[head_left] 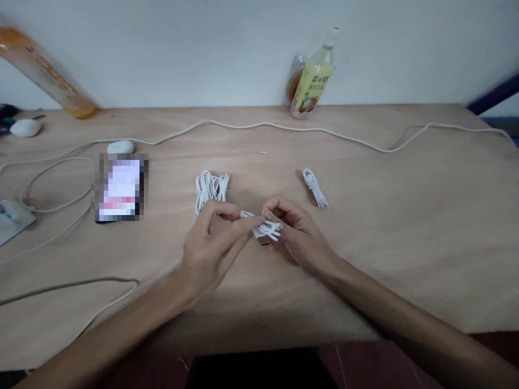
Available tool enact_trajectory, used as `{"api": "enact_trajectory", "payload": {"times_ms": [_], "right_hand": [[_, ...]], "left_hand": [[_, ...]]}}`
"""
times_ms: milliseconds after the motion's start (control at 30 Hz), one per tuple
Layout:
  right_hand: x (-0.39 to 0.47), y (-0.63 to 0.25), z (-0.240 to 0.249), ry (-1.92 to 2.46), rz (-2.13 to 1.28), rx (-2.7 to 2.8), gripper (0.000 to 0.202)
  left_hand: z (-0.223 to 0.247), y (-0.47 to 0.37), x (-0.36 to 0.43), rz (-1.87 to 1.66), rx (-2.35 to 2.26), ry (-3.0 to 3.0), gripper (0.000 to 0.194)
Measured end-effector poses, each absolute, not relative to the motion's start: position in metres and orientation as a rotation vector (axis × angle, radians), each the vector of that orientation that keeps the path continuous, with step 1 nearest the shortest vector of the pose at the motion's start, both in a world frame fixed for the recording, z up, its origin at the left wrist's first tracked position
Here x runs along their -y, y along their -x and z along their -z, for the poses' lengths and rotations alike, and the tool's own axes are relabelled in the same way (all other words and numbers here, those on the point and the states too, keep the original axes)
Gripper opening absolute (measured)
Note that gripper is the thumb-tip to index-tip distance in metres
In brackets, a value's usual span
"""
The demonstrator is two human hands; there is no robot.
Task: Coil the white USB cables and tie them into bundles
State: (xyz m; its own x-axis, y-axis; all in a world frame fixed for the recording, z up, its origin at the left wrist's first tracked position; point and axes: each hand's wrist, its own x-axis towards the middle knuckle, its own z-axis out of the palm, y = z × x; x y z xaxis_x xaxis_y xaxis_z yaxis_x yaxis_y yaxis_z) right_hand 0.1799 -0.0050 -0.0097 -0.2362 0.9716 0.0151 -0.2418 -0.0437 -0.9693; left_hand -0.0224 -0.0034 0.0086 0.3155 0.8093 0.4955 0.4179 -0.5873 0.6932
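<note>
Between my two hands, above the middle of the table, is a folded white cable (267, 230) with a metal plug showing at its lower side. My left hand (217, 240) pinches it from the left with thumb and fingers. From the right, my right hand (298, 232) grips its other end, fingers curled. Several coiled white cables (211, 189) lie in a pile just beyond my left hand. Another bundled white cable (315, 188) rests on the table beyond my right hand.
On the wooden table (405, 216) lie a phone (121, 189), a white case (120, 147) and long cords. A yellow drink bottle (314, 78) stands at the wall; an orange bottle (48, 75) leans at the back left. A white adapter (15, 220) sits at far left.
</note>
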Motion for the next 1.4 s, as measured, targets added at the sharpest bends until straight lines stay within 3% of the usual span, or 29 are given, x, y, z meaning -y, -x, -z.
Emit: {"api": "enact_trajectory", "payload": {"times_ms": [167, 233, 500, 833, 1100, 1400], "right_hand": [[0.008, -0.184, 0.007, 0.993, -1.024, 1.374, 0.018], [0.01, -0.185, 0.007, 1.021, -0.854, 1.48, 0.012], [0.013, -0.189, 0.005, 0.971, -0.386, 1.79, 0.014], [0.01, -0.183, 0.008, 1.11, -0.768, 1.538, 0.016], [0.007, -0.18, 0.007, 1.073, -1.275, 1.308, 0.038], [0.01, -0.18, 0.008, 1.11, -1.242, 1.327, 0.036]], "left_hand": [[-0.011, 0.012, 0.0, -1.127, -0.93, -1.56, 0.024], [-0.007, 0.009, -0.002, -1.139, -0.885, -1.228, 0.012], [-0.01, 0.006, -0.008, -0.814, -0.719, -0.836, 0.029], [-0.006, 0.005, -0.009, -0.921, -0.739, -0.95, 0.019], [-0.009, 0.009, -0.011, -0.909, -0.817, -1.071, 0.019], [-0.011, 0.009, -0.011, -0.891, -0.837, -1.066, 0.02]]}}
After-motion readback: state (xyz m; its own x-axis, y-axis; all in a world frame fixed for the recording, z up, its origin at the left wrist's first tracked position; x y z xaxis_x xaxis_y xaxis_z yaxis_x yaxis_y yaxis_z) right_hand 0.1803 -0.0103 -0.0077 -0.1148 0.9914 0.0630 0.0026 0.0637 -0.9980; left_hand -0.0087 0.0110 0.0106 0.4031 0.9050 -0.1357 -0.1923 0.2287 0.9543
